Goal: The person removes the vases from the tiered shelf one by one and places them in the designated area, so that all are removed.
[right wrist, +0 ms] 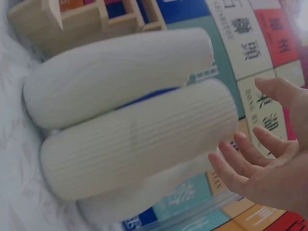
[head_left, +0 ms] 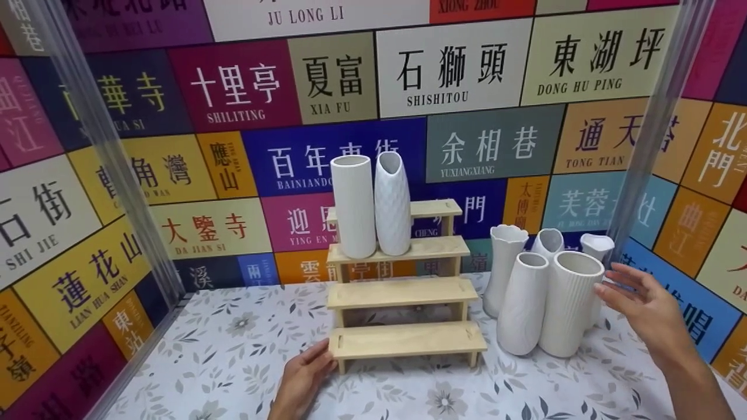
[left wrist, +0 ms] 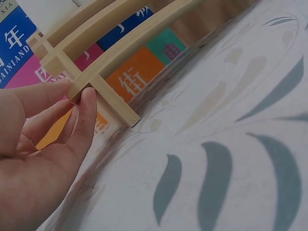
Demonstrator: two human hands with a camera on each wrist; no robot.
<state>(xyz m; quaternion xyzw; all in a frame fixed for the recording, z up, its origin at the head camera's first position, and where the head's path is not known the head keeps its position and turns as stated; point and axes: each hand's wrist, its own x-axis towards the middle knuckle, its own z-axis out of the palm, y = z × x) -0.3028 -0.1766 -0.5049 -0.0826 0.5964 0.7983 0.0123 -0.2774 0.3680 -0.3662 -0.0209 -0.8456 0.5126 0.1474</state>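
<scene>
A light wooden step stand (head_left: 402, 343) stands on the patterned tablecloth. My left hand (head_left: 303, 376) pinches the left end of its lowest step, thumb and fingertips at the corner in the left wrist view. A straight white cylinder vase (head_left: 353, 210) and a slant-mouthed textured vase (head_left: 393, 213) stand upright, side by side, on the second step from the top. To the right of the stand, several white vases are grouped on the cloth. My right hand (head_left: 650, 312) is beside the ribbed vase (head_left: 572, 306), fingers spread and relaxed near its rim, holding nothing.
In the group are a smooth tapered vase (head_left: 522, 309) in front, a frilled-rim vase (head_left: 503, 271) at left and two partly hidden ones behind. Colourful sign-printed walls (head_left: 455, 76) enclose the table, with clear corner posts (head_left: 642, 125). Floral cloth (head_left: 233, 350) covers the tabletop.
</scene>
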